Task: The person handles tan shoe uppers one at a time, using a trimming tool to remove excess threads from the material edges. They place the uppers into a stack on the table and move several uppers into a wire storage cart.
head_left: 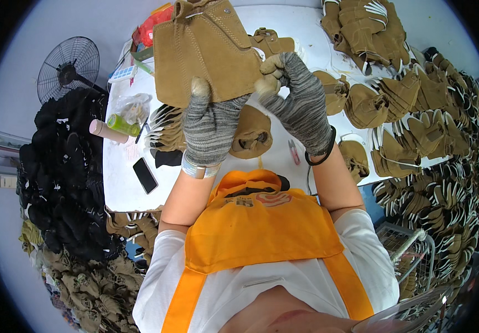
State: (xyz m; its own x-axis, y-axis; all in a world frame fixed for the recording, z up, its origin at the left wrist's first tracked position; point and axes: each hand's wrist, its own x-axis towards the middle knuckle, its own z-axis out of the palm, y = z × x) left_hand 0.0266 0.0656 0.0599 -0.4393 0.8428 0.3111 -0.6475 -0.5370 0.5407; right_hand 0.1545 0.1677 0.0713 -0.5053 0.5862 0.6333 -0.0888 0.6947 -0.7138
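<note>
The left hand has its grip closed on the lower edge of a tan suede boot piece, thumb in front, above the far side of the white counter. The right hand has its grip curled nearly closed near the piece's edge; I cannot tell whether it pinches anything. Their gloves are grey-flecked knit. The suede is broad, with double stitching. A smooth black phone lies at the counter's near left

Blk phone on wht desk, L side; pink bottle beside green bottle (clear plastic bag nearby); dk wire fan near wall.
</note>
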